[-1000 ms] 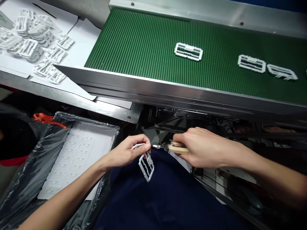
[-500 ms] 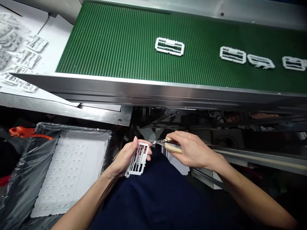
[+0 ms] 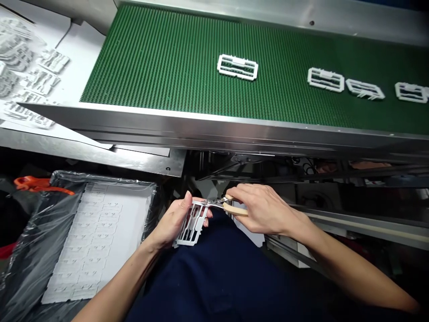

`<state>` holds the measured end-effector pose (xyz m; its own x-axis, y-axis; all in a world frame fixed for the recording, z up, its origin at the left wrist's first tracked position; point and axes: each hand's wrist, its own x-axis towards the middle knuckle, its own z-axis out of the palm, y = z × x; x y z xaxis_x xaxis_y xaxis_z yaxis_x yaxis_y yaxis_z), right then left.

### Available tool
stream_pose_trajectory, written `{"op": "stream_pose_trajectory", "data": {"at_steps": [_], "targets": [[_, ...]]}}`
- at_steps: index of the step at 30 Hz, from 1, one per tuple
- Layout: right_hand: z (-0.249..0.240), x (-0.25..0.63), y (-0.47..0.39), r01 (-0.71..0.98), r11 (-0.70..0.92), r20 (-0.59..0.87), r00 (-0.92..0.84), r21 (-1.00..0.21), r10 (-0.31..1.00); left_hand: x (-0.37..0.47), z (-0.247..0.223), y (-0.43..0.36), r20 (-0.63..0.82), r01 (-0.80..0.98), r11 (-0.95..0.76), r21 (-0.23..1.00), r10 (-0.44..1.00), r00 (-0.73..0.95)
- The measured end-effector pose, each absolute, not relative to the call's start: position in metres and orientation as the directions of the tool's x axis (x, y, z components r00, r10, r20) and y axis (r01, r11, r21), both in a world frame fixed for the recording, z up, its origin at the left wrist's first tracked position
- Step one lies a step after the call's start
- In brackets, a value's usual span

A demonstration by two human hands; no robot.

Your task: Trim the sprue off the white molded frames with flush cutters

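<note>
We note the left hand (image 3: 176, 221) clamped on a white plastic frame (image 3: 192, 223), a flat rectangular moulding with thin parallel ribs, held tilted just above the dark blue cloth (image 3: 228, 277) of the lap. The right hand (image 3: 261, 210) is closed around a pair of cutters (image 3: 224, 205) with pale, smooth handles and small bright metal tips; the tips meet the upper edge of the frame. The two hands sit close together, below the brushed steel rail (image 3: 214, 125) of the conveyor.

The belt (image 3: 167, 58) is green with a fine ribbed grid texture. Four more white frames lie flat on it, one near the middle (image 3: 237, 67) and three in a row to the right (image 3: 363, 87).

At lower left we see a bin lined with glossy crinkled plastic film (image 3: 30, 250), holding a white sheet (image 3: 97, 241) embossed with rows of small shapes. A heap of white mouldings (image 3: 23, 67) rests on pale sheets at upper left.
</note>
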<state>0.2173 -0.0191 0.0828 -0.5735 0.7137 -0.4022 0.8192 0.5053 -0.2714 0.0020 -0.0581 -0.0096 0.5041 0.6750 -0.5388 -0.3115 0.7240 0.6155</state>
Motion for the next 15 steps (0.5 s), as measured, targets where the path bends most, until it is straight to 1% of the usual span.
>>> {"op": "stream_pose_trajectory", "data": {"at_steps": [8,14,15], "targets": [[0.085,0.217,-0.021,0.821,0.498,-0.406,-0.572,-0.280,0.713,0.003,-0.006,-0.054,-0.530,-0.320,0.717,0.620,0.683,0.503],[0.079,0.215,-0.013,0.835,0.460,-0.408,-0.550,-0.303,0.729,-0.002,-0.003,-0.056,-0.568,-0.314,0.740,0.595,0.663,0.488],[0.079,0.215,-0.016,0.847,0.435,-0.406,-0.529,-0.304,0.745,0.000,0.001,-0.057,-0.610,-0.316,0.757,0.572,0.650,0.452]]}}
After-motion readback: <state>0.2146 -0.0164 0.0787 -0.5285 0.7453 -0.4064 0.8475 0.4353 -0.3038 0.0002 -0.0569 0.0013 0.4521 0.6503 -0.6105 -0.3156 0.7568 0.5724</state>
